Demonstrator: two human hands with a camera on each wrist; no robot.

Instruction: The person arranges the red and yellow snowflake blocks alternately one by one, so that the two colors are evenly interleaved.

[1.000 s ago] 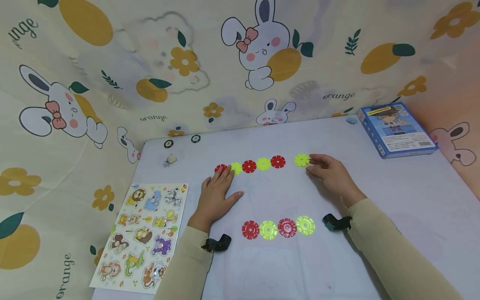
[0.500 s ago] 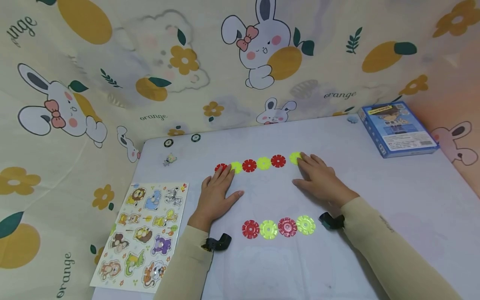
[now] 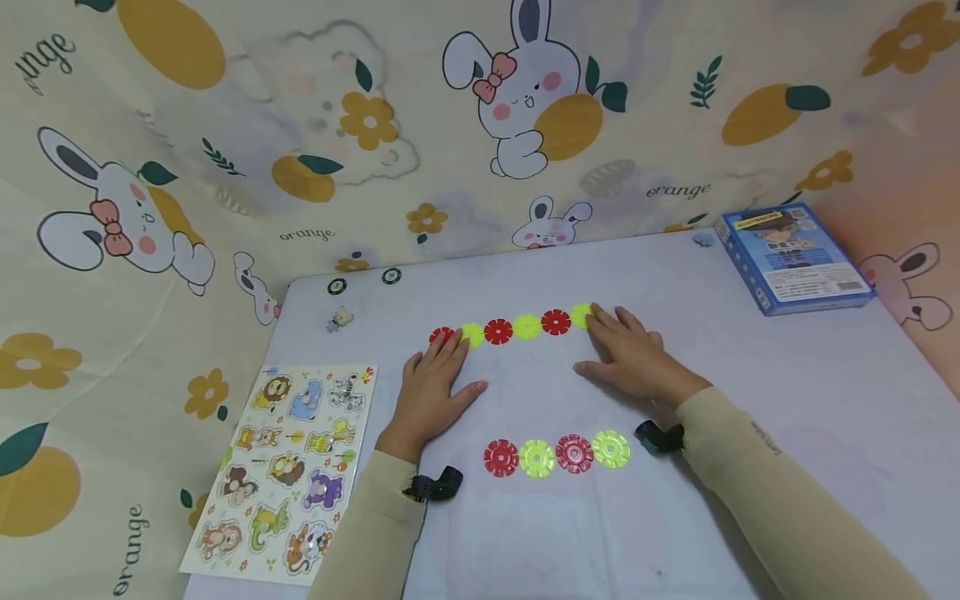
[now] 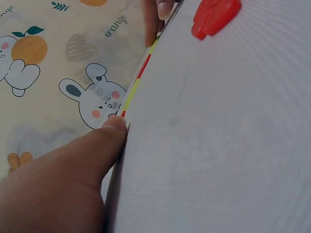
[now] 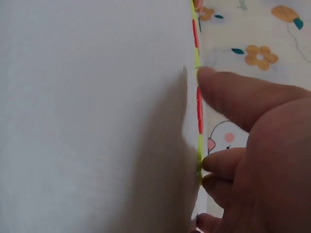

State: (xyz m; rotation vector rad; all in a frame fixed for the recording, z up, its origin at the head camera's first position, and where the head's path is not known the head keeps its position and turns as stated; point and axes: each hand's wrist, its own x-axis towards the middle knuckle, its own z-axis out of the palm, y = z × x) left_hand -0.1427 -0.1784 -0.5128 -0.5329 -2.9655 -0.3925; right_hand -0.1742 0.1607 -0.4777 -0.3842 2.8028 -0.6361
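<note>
An upper row of flat notched discs, alternating red and yellow-green, crosses the table in the head view. My left hand (image 3: 435, 396) lies flat, straight fingertips on the red disc (image 3: 441, 335) at the row's left end and partly covering it. At the right end, straight fingers of my right hand (image 3: 633, 354) press the yellow-green disc (image 3: 581, 316), whose right side they hide. That disc sits right beside a red disc (image 3: 556, 322). Both thumbs are spread out from the fingers. In the right wrist view, fingertips meet the thin yellow-green edge (image 5: 200, 155).
Nearer me lies a second row of red and yellow-green discs (image 3: 537, 458). A sheet of animal stickers (image 3: 285, 467) is at left. Two small black round pieces (image 3: 392, 276) and a small figure (image 3: 341, 318) lie behind it. A blue box (image 3: 795, 258) sits at the back right.
My right hand has slid the yellow-green disc left to the row's end, going from a pinch at its edge to straight fingers on it. My left hand has stayed put.
</note>
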